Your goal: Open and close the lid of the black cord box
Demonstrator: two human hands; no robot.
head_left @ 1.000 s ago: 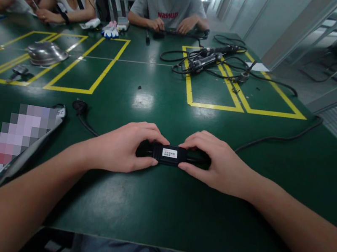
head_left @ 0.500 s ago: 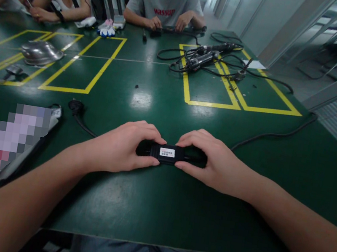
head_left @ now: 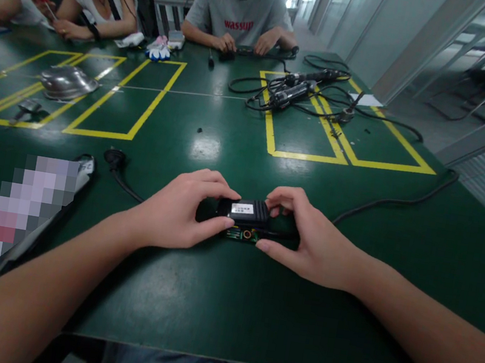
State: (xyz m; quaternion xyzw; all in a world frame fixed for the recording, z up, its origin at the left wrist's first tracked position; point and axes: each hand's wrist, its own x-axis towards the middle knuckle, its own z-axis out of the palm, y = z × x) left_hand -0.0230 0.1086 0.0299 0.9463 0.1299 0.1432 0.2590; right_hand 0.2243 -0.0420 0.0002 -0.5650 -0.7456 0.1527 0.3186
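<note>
Left hand (head_left: pixel 182 216) and right hand (head_left: pixel 307 241) each keep a closed grip on opposite ends of a black box (head_left: pixel 243 211), its labelled cover tilted above a circuit board (head_left: pixel 241 234), low over the green worktop (head_left: pixel 214 300).

On the green table (head_left: pixel 205 298) we see yellow taped rectangles (head_left: pixel 122 95), a silvery metal shell (head_left: pixel 67 82) at the left, and a tangle of black tools and cables (head_left: pixel 298 89) further back on the right. A black plug (head_left: pixel 115 157) lies nearer. Other people (head_left: pixel 241 12) sit at the far end, beside white gloves (head_left: pixel 158 48).
</note>
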